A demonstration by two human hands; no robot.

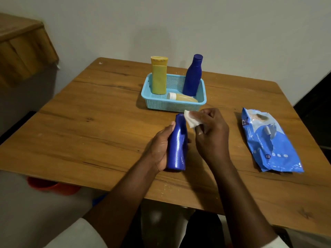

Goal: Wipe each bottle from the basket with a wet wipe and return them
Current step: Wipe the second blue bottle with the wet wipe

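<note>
Head camera looks down on a wooden tabletop (89, 122) with a light blue basket (157, 102) toward its far side, and everything else can be placed from that basket. Just in front of it, the left hand (161, 149) is wrapped around the body of a dark blue bottle (177, 145), its cap pointing toward the basket. The right hand (211, 131) pinches a white wet wipe (190, 119) against the bottle's neck.

My reading is that the job is in its early or middle part: one bottle is out and being wiped near the top, with its lower body perhaps yet to be covered. Inside the basket stand a yellow bottle (158, 77) at the left and a second dark blue bottle (192, 76) at the right, with a small pale bottle with a white cap (180, 98) lying along the front wall. Whether any of those three has been cleaned I cannot tell.

To the right of the basket, well apart, lies the blue pack of wipes (268, 140), within easy reach. Nothing blocks the way back; the lying bottle takes up the front strip, but the middle of the basket looks free.
</note>
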